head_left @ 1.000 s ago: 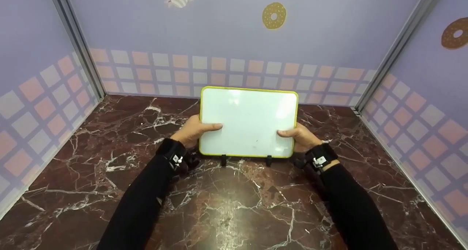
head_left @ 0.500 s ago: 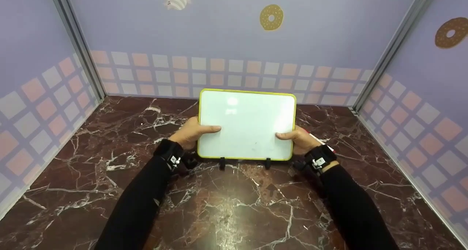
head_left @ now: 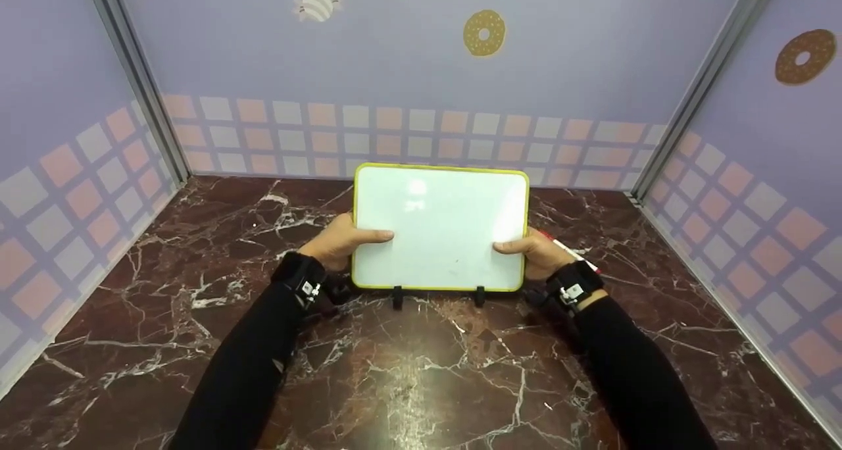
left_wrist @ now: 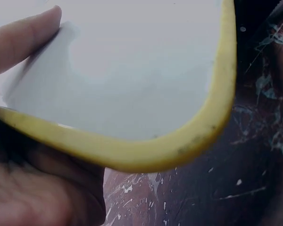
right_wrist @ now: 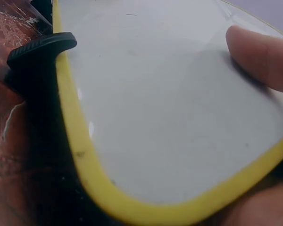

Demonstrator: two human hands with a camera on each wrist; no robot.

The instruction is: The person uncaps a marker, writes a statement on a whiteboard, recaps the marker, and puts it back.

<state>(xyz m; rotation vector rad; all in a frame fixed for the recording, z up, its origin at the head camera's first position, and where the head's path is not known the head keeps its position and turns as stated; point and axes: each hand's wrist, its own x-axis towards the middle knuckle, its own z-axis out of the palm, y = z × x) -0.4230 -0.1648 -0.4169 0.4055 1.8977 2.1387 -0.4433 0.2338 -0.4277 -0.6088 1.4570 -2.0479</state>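
A small whiteboard [head_left: 441, 229] with a yellow rim stands upright, tilted back, in the middle of the table. Two black stand feet [head_left: 397, 297] hook over its lower edge; one black hook [right_wrist: 42, 47] shows close up in the right wrist view. My left hand [head_left: 339, 241] grips the board's left side, thumb on the white face and the other fingers behind. On the opposite side my right hand [head_left: 541, 249] holds it the same way, its thumb [right_wrist: 259, 56] on the face. The board hides most of the fingers behind it.
A white marker with red ends [head_left: 571, 251] lies on the table just behind my right hand, partly hidden. The dark red marbled table [head_left: 408, 384] is bounded by purple walls [head_left: 395, 55] with a checked border and metal corner posts.
The whiteboard and both hands have shifted slightly left and down in the head view, as has the wall behind. More of the marker shows beside my right hand.
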